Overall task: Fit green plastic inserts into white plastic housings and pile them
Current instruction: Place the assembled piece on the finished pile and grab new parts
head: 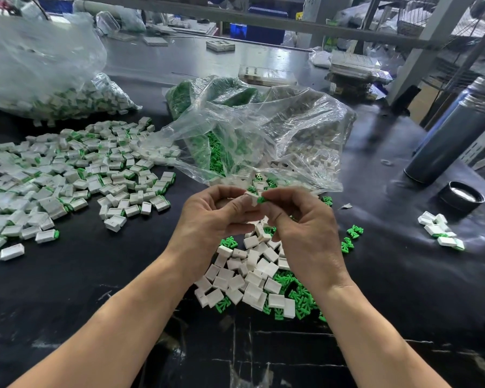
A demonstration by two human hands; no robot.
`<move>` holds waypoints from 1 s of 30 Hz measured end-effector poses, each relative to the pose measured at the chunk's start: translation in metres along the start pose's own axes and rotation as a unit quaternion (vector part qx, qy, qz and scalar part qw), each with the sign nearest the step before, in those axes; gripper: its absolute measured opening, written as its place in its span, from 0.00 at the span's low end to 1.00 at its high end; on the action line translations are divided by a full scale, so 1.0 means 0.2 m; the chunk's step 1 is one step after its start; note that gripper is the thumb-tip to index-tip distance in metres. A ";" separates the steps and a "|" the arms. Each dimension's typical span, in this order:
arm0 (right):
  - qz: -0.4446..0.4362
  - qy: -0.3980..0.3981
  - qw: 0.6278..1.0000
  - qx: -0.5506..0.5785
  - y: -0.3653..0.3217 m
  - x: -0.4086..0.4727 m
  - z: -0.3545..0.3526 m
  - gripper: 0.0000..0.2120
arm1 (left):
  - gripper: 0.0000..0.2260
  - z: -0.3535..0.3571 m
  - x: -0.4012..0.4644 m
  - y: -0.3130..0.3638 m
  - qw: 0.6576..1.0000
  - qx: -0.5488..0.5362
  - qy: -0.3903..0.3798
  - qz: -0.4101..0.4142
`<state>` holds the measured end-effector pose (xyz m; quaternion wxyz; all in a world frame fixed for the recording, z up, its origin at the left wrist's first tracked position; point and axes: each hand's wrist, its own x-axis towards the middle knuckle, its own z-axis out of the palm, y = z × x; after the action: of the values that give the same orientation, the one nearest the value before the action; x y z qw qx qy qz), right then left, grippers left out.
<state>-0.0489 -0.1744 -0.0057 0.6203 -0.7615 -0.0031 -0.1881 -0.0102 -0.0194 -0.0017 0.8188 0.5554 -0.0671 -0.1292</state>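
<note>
My left hand (212, 217) pinches a white housing (251, 198) above the black table. My right hand (303, 225) pinches a green insert (261, 199) whose end touches the housing's right side. Below my hands lies a heap of loose white housings (245, 275) mixed with green inserts (297, 295). A broad pile of fitted white-and-green pieces (67, 175) spreads over the left of the table.
A clear bag (263, 127) holding green inserts and white housings lies open just behind my hands. Another bag of fitted pieces (53, 88) sits at the back left. A grey cylinder (448, 135), a black lid (461, 196) and a few pieces (440, 231) are at the right.
</note>
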 end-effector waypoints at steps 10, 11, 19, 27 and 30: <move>0.008 0.009 1.000 0.004 0.00 0.00 -0.02 0.06 | 0.16 -0.03 0.01 -0.02 0.997 0.081 -0.016 0.009; 0.007 0.009 1.000 -0.003 0.00 0.01 -0.02 0.07 | 0.15 -0.03 0.01 -0.02 0.996 0.091 -0.016 0.010; 0.061 -0.004 0.995 0.083 0.01 0.02 -0.03 0.05 | 0.13 -0.03 0.01 -0.02 0.992 0.122 -0.036 0.023; 0.074 -0.020 0.996 0.042 0.02 0.03 -0.03 0.02 | 0.10 -0.02 0.01 -0.01 0.993 0.107 -0.025 0.030; 0.054 -0.018 0.998 -0.013 0.02 0.02 -0.02 0.03 | 0.07 -0.02 0.00 -0.01 0.992 0.122 -0.013 0.043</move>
<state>-0.0452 -0.1801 -0.0070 0.6191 -0.7721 0.0294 -0.1406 -0.0093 -0.0161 -0.0058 0.7487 0.6460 -0.1166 -0.0922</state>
